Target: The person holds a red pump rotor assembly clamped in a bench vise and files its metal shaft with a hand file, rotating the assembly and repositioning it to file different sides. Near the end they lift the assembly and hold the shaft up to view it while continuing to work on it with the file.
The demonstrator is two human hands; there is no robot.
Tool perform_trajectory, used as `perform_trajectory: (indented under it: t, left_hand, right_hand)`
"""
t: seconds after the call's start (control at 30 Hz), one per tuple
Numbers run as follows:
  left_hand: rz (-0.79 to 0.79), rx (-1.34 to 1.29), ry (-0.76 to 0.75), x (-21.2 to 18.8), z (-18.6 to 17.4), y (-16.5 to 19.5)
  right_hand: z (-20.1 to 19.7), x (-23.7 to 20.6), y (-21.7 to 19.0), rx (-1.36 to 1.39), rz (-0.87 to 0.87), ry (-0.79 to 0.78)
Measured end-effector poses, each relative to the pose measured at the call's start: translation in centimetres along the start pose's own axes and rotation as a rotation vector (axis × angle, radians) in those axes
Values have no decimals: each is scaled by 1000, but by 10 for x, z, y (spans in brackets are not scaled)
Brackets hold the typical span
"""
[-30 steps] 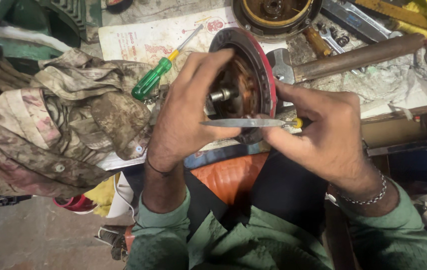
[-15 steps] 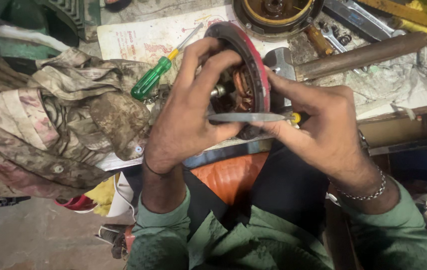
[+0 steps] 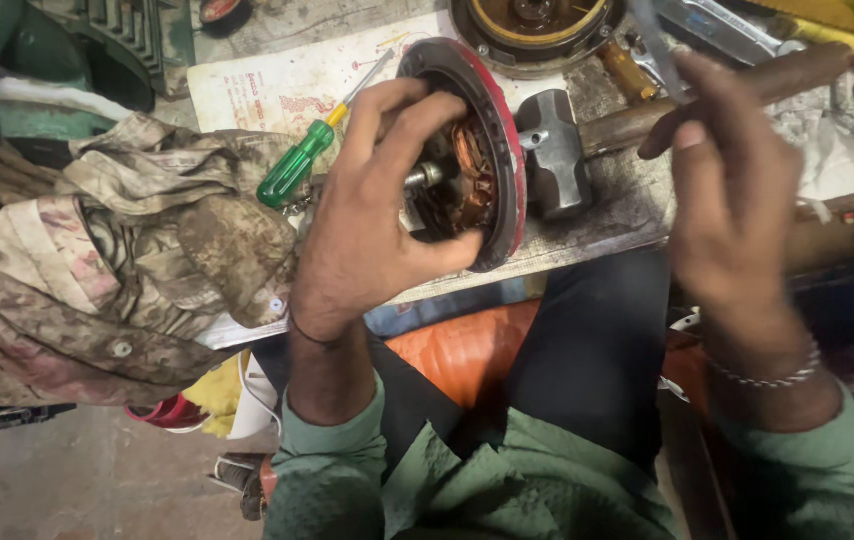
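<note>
Listing contents from left to right across the bench:

Item one: heap of soiled, stained rags, draped over the bench's left end and hanging off its near edge.

Item two: screwdriver with green handle, lying on a printed paper sheet, just beside the left hand and touched by neither hand.

Item three: left hand, fingers wrapped over the face of the round motor assembly and clamped on it. The assembly has a red rim and stands on edge at the front of the workbench, open side toward the wearer, copper windings and a short central shaft exposed (no cover over the windings here).

Item four: hammer, steel head lying just right of the red rim and possibly touching it, wooden handle running off to the right behind the other hand.

Item five: right hand, raised well clear of the assembly, blurred; fingers drawn together around a thin grey blade-like tool that points up and away.

Status, judged: assembly opened and steadied, windings accessible; the thin tool is off the work at this instant, so whatever is being done inside the housing looks unfinished. Second round housing lies apart at the top edge, unassembled.
</note>
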State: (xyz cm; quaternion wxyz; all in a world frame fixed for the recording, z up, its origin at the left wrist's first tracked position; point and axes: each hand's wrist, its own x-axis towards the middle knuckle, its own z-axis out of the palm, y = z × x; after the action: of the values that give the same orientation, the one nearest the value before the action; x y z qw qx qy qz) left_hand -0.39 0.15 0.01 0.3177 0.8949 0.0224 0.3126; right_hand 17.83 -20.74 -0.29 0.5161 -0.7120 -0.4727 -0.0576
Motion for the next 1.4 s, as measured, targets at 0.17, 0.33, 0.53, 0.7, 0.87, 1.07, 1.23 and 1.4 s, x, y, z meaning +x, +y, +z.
perform_trajectory:
  t: [0.17, 0.33, 0.53, 0.7, 0.87, 1.07, 1.23, 1.4]
  left_hand:
    - [-9, 11, -15, -1, -4, -3]
    - [-24, 17, -17, -2, -5, -4]
    - [4, 53, -12, -2, -5, -6]
    - [-29, 54, -3, -4, -2, -4]
    - [-43, 12, -17, -4, -2, -7]
    - [-44, 16, -9, -3, -1, -6]
    - [-110, -6, 31, -3, 0, 0]
    - [-90, 35, 109, -3, 7, 6]
  right_hand:
    - [14, -19, 20, -337, -138, -43]
    - [20, -39, 11, -318, -120, -61]
    - [23, -37, 1, -319, -91, -62]
    - [26, -39, 3, -371, -148, -102]
    - [23, -43, 2, -390, -60, -67]
    - [23, -43, 1, -378, -59, -76]
    - [24, -45, -1, -384, -43, -87]
    - [24, -45, -7, -385, -56, -114]
